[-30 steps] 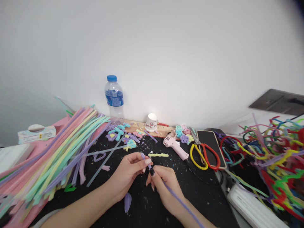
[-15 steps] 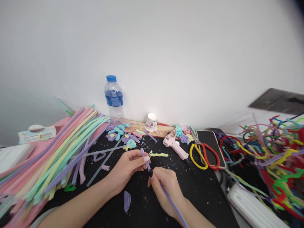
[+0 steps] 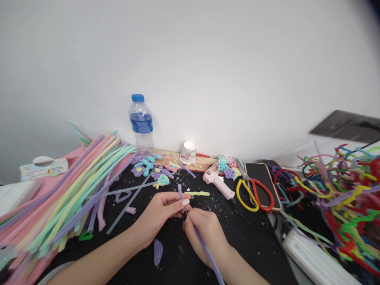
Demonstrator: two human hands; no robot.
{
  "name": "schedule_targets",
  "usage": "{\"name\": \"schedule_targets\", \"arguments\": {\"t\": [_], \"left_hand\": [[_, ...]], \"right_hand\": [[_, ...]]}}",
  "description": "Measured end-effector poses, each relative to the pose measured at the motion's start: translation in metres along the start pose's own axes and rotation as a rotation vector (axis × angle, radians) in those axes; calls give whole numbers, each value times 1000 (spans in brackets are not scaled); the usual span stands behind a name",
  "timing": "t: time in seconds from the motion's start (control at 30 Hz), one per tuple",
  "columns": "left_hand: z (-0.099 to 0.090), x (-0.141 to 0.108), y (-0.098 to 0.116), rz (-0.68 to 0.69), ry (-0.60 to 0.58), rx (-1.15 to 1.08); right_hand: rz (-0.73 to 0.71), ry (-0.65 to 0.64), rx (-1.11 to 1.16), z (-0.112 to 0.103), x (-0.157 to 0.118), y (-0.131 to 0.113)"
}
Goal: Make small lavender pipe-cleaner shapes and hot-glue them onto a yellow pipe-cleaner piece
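Note:
A long purple pipe cleaner [image 3: 207, 252] runs through both hands, its short upper end sticking up past the fingers. My left hand [image 3: 166, 209] pinches it near that end between thumb and fingertips. Just below, my right hand [image 3: 206, 233] is closed around it, and the long tail passes down over the wrist. Part of the pipe cleaner is hidden by the fingers. Beyond the fingertips lies a yellow-green pipe cleaner piece [image 3: 199, 193]. A purple petal-shaped piece [image 3: 158, 252] rests on the black mat [image 3: 184, 261] below my left hand.
Pastel pipe cleaners [image 3: 86, 186] are heaped at left, with a bottle [image 3: 142, 124] behind. A paper cup [image 3: 189, 152], pink glue gun [image 3: 219, 184], scissors [image 3: 252, 194] and phone [image 3: 261, 182] stand or lie toward the back and right. Tangled coloured pipe cleaners [image 3: 350, 206] fill the far right.
Both hands have shifted slightly left and drawn closer together on the purple pipe cleaner. Its upper end stands more upright.

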State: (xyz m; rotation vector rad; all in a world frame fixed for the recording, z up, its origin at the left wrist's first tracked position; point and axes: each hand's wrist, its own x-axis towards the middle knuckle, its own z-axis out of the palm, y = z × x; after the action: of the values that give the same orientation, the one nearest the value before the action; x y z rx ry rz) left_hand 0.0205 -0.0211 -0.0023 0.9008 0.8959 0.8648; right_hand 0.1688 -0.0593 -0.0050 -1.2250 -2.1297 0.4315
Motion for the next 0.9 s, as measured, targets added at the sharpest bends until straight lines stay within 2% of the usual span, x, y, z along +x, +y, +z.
{"name": "schedule_targets", "arguments": {"t": [0.4, 0.67, 0.8, 0.9], "left_hand": [[-1, 1, 0, 28, 13, 53], [0, 0, -3, -20, -66, 5], [-4, 1, 0, 82, 3, 118], [-7, 3, 4, 108, 54, 98]], "right_hand": [[-5, -15, -77, 2, 0, 1], [56, 13, -60, 6, -2, 6], [32, 0, -109, 1, -1, 12], [88, 124, -208, -12, 4, 23]]}}
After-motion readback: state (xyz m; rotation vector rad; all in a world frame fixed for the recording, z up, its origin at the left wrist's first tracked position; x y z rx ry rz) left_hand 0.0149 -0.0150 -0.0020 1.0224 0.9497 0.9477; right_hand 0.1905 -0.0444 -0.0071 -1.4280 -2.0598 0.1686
